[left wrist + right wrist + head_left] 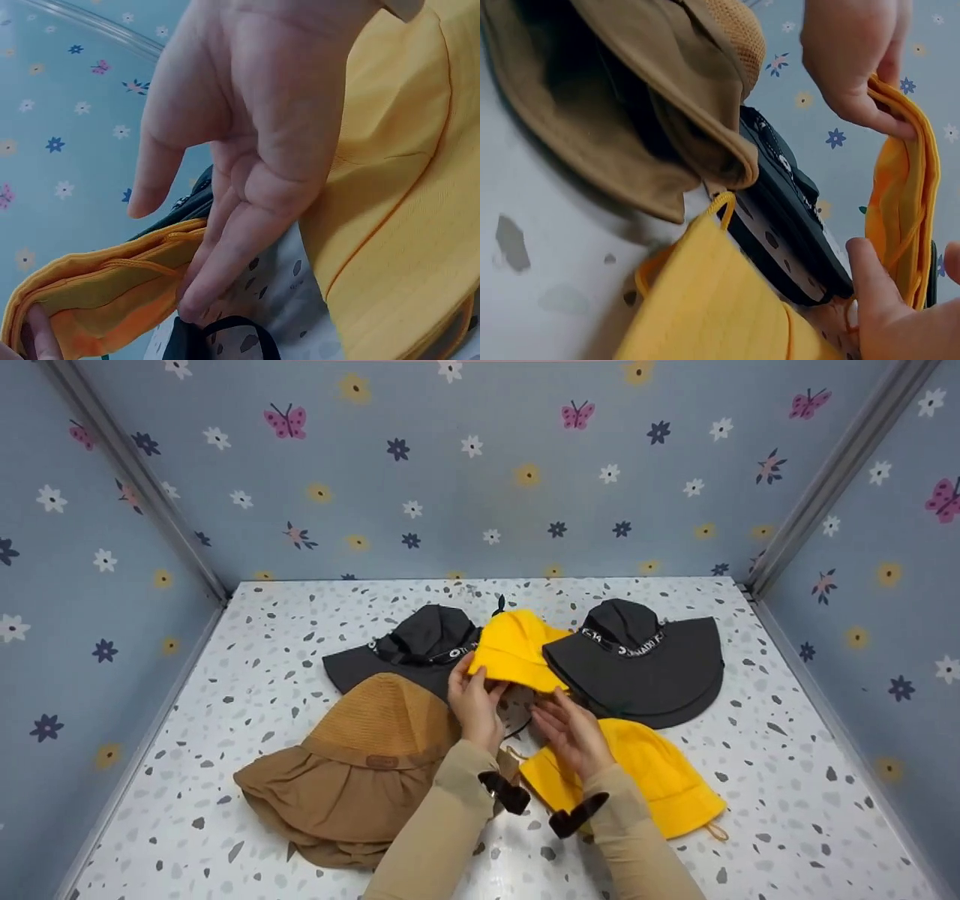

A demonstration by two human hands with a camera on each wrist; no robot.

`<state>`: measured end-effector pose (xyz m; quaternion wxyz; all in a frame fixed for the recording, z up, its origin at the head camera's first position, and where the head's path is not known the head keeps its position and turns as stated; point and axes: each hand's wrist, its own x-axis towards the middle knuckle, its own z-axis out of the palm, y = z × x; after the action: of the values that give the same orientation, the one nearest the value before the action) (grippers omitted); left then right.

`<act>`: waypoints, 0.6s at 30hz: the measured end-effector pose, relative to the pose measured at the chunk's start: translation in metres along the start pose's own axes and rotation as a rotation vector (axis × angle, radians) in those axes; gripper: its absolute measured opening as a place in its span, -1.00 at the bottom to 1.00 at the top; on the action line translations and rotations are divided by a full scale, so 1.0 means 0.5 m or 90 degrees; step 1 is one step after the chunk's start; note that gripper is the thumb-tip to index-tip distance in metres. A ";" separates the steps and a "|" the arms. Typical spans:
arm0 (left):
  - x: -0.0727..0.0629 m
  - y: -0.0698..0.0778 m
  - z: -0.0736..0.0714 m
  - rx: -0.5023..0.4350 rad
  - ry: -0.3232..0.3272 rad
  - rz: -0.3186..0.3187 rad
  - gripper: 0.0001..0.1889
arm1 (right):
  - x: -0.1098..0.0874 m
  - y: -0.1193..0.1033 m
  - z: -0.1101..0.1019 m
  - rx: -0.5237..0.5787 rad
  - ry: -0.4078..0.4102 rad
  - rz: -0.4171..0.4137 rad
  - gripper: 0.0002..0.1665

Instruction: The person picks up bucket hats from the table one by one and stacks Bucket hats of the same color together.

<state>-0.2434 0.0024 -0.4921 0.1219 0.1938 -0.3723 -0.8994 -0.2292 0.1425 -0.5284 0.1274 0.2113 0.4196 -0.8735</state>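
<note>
A yellow bucket hat (517,645) is tilted up at the middle, its brim edge toward me and a cord showing inside. My left hand (478,706) pinches the left part of its brim, as the right wrist view also shows in the left hand (859,64). My right hand (576,733) is at the brim's right end, fingers extended and touching the edge. The left wrist view shows this right hand (255,120) with its thumb apart. Below the right hand lies a second yellow hat (660,780) with a cord loop.
A brown wide-brimmed hat (352,795) lies at the front left. Behind it is a black hat (427,634) with lettered trim, partly covered. Another black hat (637,675) lies at the right. Patterned walls (480,472) enclose the speckled table (795,780) at the back and sides.
</note>
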 end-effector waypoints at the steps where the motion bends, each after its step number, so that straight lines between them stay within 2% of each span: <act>1: -0.001 0.003 -0.003 -0.017 0.008 0.001 -0.63 | 0.000 0.000 0.001 0.030 -0.006 0.005 -0.26; 5: -0.005 0.018 -0.015 -0.075 0.037 -0.001 -0.58 | 0.000 0.003 0.007 0.129 -0.015 0.016 -0.34; 9: -0.010 0.030 -0.026 -0.102 0.057 -0.012 -0.51 | -0.002 0.006 0.014 0.197 -0.008 0.031 -0.36; 14: -0.019 0.034 -0.037 -0.096 0.052 -0.004 -0.50 | -0.007 0.011 0.027 0.208 -0.015 0.028 -0.40; 18: -0.030 0.032 -0.043 -0.043 0.042 0.015 -0.57 | -0.011 0.021 0.038 0.188 -0.021 0.011 -0.61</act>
<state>-0.2192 -0.0164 -0.4908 0.1515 0.2150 -0.3399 -0.9030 -0.2251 0.1214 -0.5222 0.1090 0.2171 0.2829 -0.9279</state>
